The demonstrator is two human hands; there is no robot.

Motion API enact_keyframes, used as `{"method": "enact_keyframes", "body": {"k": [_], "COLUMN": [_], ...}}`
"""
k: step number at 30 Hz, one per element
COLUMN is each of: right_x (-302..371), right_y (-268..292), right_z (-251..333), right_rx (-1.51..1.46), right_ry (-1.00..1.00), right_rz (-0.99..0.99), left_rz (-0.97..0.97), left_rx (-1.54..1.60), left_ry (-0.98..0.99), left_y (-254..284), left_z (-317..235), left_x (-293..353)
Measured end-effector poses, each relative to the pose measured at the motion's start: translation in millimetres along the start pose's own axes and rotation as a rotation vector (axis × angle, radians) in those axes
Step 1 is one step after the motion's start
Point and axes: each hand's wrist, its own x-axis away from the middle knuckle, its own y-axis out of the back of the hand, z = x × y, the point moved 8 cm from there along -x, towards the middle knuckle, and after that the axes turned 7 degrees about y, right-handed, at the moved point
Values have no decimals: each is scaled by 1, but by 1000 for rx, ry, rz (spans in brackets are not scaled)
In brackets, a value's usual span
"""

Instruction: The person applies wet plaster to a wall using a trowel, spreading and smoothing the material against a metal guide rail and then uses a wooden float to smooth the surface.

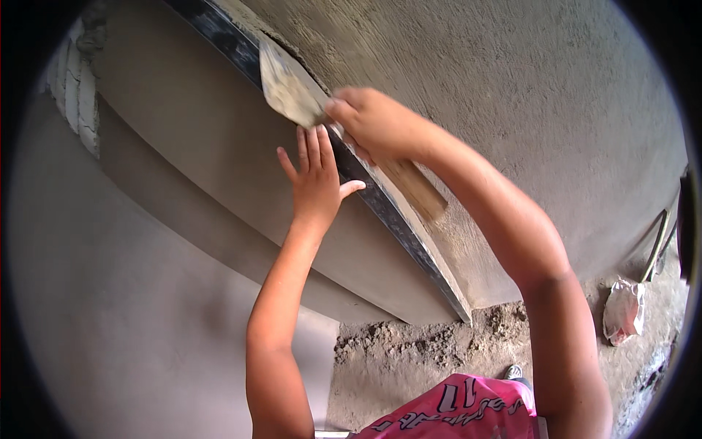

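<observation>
**Packaging in view: one crumpled bag**

Crumpled plastic bag (623,310) at about 4 o'clock in the head view, lying on the dirt ground just out from the foot of the rough plastered wall. Shape: slack, creased, roughly upright oval. Colour: whitish and translucent with a pinkish-red tint along the lower edge. Contents cannot be made out. No labels, signs or screens elsewhere in view.

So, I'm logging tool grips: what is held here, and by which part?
Right hand grips a trowel by its handle end; left hand lies flat on the dark straightedge.
</observation>
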Motion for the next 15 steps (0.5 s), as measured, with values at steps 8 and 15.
{"method": "enact_keyframes", "body": {"k": [8,15], "right_x": [-58,-26], "right_y": [22,13], "right_z": [30,-3], "right_rx": [95,7], "right_ry": [-17,-137], "right_rz": [25,16], "left_rz": [-42,-33], "left_rx": [-11,-32], "left_ry": [-4,14], "left_y": [2,-1], "left_z": [-2,-4], "left_x": [-4,-3]}}
